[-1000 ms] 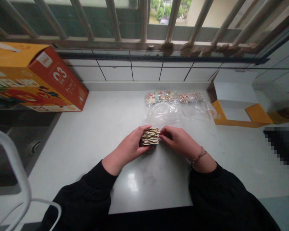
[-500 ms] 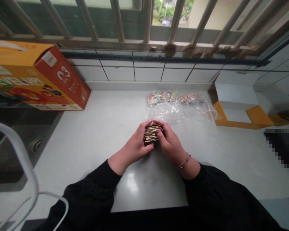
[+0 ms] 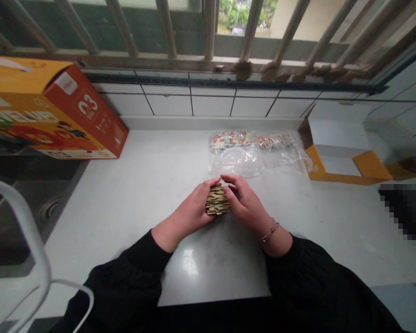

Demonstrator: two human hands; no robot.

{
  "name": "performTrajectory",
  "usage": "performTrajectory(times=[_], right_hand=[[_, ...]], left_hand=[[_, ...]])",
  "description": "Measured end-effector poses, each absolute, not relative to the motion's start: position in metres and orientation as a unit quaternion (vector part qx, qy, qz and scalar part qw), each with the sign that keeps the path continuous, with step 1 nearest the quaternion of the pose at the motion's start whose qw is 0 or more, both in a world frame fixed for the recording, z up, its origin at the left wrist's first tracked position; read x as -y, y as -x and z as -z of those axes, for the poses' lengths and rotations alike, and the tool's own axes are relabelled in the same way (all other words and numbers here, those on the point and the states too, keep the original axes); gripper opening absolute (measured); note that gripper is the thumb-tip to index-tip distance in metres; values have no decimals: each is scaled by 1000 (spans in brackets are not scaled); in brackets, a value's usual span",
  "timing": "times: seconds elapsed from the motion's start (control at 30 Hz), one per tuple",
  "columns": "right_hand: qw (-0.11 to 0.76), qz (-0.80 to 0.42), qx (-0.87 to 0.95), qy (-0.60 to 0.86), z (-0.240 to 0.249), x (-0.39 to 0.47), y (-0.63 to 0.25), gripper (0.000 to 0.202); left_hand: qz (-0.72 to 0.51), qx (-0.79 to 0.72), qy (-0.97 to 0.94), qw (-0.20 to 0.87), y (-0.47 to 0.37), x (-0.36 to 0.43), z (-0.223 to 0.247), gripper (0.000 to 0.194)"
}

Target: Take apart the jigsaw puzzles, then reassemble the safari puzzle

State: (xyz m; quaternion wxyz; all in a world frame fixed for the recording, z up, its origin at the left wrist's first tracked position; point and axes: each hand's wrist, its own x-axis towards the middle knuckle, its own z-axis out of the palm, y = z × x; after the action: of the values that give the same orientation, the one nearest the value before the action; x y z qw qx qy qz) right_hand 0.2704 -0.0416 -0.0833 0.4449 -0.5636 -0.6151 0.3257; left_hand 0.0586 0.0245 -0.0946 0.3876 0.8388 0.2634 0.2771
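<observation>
A stack of thin cardboard puzzle pieces, yellowish and uneven along its edges, is held between my hands just over the counter. My left hand wraps round its left side, fingers behind and the thumb low. On the right, my right hand curls about the stack, its thumb at the near right corner and its forefinger arched above the far side. Its other fingertips are partly hidden. Beyond my hands lie two clear plastic bags of pieces, a larger bag and a smaller bag.
An orange and red carton stands at the left beside the dark sink. An opened orange box with a white inside is at the back right. A white curved tube rises at the near left. Window bars run behind the counter.
The stack has turned, showing yellow edges instead of mixed brownish ones, and sits slightly nearer me. My right fingers have loosened a little and moved off its far side.
</observation>
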Motion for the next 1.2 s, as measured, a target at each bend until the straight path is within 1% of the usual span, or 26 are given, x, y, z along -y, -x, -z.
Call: performTrajectory(times=[0.1,0.23,0.4,0.57,0.8,0.87,1.2], right_hand=[[446,-317,616,566,81,43,-271,41],[443,-305,625,566,77,44,-271,44],[441,-310,630,559,78,43,-266,44],[435,-304,627,570,78,41,-263,48],[452,-342,590,575,80,40,-266,30],[458,-359,571,578,82,40,-267,28],[436,-363,509,647,80,35,-287,34]], left_hand=[[-267,-305,-813,417,-58,-24,88,71],[-262,-330,-801,425,-59,-24,82,66],[-254,-331,-804,424,-61,-25,84,69],[-263,-318,-817,403,-63,-24,86,63],[-273,-303,-829,382,-64,-25,88,67],[-270,-304,-829,383,-63,-25,88,65],[-259,-313,-828,387,-62,-25,86,71]])
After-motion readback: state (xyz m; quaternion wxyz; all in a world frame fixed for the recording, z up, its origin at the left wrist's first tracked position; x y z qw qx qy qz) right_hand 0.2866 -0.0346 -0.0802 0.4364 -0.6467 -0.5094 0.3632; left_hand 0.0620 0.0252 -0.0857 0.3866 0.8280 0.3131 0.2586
